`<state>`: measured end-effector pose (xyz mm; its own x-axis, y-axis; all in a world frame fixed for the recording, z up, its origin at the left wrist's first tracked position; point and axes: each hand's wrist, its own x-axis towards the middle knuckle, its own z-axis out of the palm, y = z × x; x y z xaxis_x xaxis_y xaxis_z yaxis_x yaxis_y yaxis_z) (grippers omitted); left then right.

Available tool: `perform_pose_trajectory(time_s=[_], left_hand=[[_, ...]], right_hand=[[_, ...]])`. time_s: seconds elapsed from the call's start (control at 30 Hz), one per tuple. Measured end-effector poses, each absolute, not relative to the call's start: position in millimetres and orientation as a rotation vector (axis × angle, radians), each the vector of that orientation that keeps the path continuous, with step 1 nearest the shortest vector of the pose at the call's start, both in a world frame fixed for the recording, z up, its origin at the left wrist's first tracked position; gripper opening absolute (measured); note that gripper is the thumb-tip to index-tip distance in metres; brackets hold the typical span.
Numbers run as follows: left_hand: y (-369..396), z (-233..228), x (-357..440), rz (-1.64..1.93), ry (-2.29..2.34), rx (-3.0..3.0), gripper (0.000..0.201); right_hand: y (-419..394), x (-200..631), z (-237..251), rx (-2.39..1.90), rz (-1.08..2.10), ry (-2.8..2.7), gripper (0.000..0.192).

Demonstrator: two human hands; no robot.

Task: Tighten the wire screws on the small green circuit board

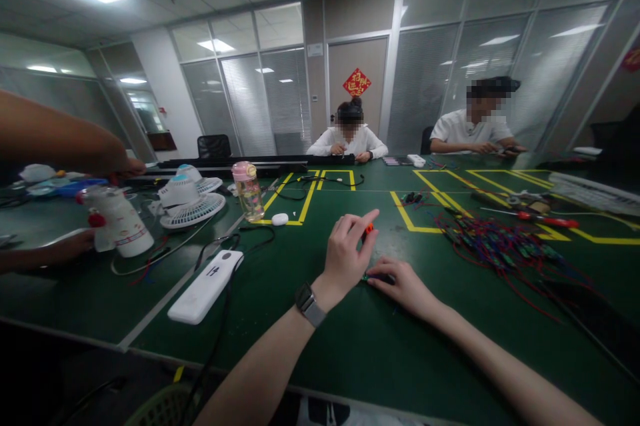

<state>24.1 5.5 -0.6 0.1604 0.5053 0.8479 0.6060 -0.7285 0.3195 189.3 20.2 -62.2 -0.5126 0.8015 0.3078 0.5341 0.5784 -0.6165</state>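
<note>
Here the left hand (345, 254) pinches an orange tool (369, 228) that stands up. Just to its right, the right hand (403, 285) presses a small dark part (376, 277) flat on the table (350, 346).

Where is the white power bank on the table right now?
In the head view the white power bank lies flat on the green table, left of the person's left hand, in front of the pink-lidded bottle.

I sit in an office used as assembly workshop: glass partitions (280, 99), green table (350, 346) with yellow tape, wires (500, 243), co-workers opposite.
</note>
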Motion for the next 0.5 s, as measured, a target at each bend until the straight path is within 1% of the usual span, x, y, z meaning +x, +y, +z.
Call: perform_pose_trajectory(time_s=[0.07,0.23,0.4,0.5], left_hand=[[4.6,-0.5,24.1,-1.616,-1.104,-2.327,0.030],[4.8,0.0,24.3,-1.669,-1.076,-2.368,0.034],[10.1,-0.9,22.5,-1.715,-1.121,-2.249,0.024],[10.1,0.4,21.6,-1.720,-1.145,-2.262,0.025]], right_hand=[[20.2,189.5,-62.1,-1.056,0.607,-2.243,0.018],[19.9,189.7,-61.6,-1.049,0.609,-2.244,0.019],[20.1,189.0,-62.3,-1.066,0.603,-2.241,0.018],[21.1,189.2,-63.5,-1.069,0.603,-2.243,0.018]])
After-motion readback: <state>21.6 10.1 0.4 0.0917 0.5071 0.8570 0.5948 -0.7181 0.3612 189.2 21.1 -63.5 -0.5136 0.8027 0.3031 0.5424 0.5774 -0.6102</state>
